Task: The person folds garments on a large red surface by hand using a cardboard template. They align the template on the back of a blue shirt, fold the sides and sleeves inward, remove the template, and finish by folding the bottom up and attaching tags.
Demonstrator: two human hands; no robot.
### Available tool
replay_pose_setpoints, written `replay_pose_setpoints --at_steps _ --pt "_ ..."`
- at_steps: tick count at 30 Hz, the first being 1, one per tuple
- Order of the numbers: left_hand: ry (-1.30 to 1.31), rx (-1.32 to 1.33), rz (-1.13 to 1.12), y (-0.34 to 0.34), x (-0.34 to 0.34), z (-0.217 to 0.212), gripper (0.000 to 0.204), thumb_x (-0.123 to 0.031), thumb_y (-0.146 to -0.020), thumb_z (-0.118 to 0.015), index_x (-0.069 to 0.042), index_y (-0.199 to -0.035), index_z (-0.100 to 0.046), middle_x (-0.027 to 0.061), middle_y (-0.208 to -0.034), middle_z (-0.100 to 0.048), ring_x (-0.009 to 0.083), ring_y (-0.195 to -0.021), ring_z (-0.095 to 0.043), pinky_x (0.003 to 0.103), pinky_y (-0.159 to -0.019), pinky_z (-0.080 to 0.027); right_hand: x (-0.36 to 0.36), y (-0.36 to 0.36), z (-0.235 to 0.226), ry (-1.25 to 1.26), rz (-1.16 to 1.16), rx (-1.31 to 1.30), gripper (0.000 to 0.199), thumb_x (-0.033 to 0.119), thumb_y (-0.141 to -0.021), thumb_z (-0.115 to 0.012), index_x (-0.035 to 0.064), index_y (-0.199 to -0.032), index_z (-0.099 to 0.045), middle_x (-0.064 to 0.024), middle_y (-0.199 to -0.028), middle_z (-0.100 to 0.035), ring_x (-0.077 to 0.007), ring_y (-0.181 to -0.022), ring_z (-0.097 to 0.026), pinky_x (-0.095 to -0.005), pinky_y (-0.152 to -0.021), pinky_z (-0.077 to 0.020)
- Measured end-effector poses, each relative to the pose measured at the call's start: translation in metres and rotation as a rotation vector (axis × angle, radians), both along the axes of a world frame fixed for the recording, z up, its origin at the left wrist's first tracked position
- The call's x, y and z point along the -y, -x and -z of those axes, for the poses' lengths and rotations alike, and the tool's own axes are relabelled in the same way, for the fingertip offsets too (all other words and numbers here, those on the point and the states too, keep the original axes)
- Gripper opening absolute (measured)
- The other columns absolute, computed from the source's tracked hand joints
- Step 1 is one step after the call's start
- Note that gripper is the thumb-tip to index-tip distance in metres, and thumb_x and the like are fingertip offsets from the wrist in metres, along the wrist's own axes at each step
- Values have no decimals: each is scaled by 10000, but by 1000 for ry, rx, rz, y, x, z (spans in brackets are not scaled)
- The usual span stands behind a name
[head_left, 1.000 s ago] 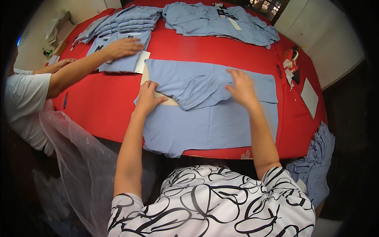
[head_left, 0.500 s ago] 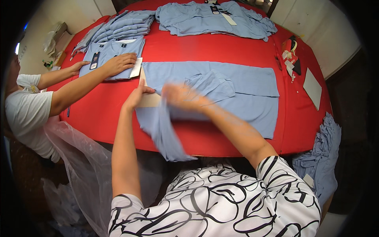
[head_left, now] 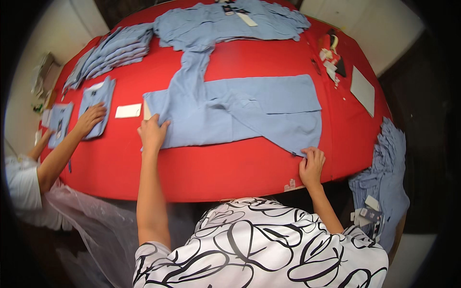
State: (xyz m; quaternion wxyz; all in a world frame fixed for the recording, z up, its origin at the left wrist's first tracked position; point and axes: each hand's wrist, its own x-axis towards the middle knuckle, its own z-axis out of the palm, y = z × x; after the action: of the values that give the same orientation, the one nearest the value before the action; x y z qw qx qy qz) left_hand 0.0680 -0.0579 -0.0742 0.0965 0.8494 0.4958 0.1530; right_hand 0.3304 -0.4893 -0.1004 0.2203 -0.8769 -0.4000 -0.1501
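Observation:
A light blue shirt (head_left: 230, 110) lies spread and partly folded before me. At its left end, my left hand (head_left: 152, 133) is closed on the edge, where a strip of beige card (head_left: 147, 106) shows beside the cloth. My right hand (head_left: 312, 165), fingers curled, pinches the tip of a sleeve (head_left: 273, 134) laid slantwise to the shirt's near right corner. The other sleeve (head_left: 192, 72) reaches away toward the far pile.
Far off on the red table (head_left: 230, 177) lies a heap of blue shirts (head_left: 230, 24), left of it a folded stack (head_left: 120, 48). A co-worker's hand (head_left: 91, 117) rests on a folded shirt. A white card (head_left: 128, 111), a white board (head_left: 362, 91) and hanging shirts (head_left: 384, 177) flank me.
My right hand has moved right and nearer, drawing the sleeve across the shirt. The other sleeve now stretches away. The co-worker's folded shirt has shifted left, leaving the white card behind.

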Motion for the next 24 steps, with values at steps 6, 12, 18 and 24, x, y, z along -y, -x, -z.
replay_pose_setpoints --at_steps 6,12,18,24 --pt "-258 230 225 -10 -10 25 149 -115 -924 -579 16 -988 -546 161 -1033 -592 394 -943 -569 453 -813 -468 -47 -106 -12 -439 151 -159 148 30 -887 -519 26 -1013 -597 -153 -1016 -606 -353 -989 -552 -437 -871 -424" --pt "-253 250 78 -15 -27 33 166 -105 -939 -544 -14 -1077 -522 176 -1023 -592 428 -863 -598 483 -678 -491 -138 -202 -29 -299 246 45 146 90 -961 -483 70 -1064 -584 -157 -1009 -605 -388 -939 -604 -481 -792 -481" --pt "-237 167 -83 -12 -44 30 222 -209 -959 -572 -20 -1070 -543 153 -1067 -633 398 -830 -636 475 -667 -503 -164 -215 -3 -102 299 19 116 171 -974 -495 122 -1063 -553 -122 -1008 -604 -408 -887 -608 -520 -730 -484" --pt "-114 63 -75 -18 -23 16 220 -197 -949 -586 -9 -1060 -555 155 -1049 -635 382 -875 -631 449 -694 -502 -138 -210 -6 -77 308 46 172 203 -957 -544 110 -1087 -605 -124 -1096 -613 -377 -989 -588 -500 -825 -467"
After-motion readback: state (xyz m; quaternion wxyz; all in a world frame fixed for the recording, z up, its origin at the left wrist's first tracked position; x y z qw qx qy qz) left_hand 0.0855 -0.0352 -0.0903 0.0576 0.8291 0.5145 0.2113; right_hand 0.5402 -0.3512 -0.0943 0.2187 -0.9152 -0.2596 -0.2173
